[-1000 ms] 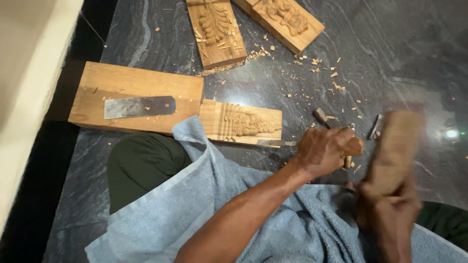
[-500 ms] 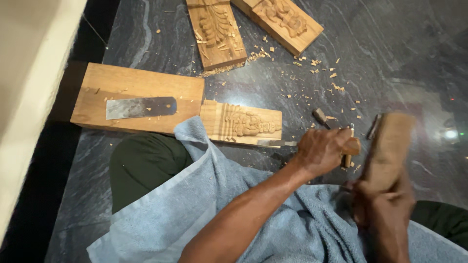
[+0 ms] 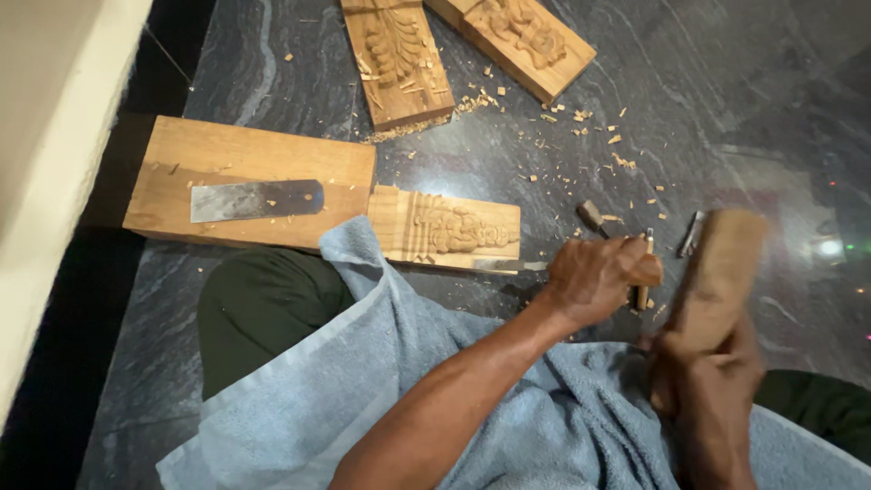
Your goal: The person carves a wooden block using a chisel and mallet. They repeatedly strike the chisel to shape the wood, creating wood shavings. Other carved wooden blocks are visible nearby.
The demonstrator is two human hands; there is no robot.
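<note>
With the left hand clamped on the chisel, tip at the carved block on the floor, and right hand gripping the mallet, light, square taps seem best.

A dark marbled stone floor carried everything. Around the plain wooden board lay three carved blocks: one touching its right end, two beyond, amid wood chips.
</note>
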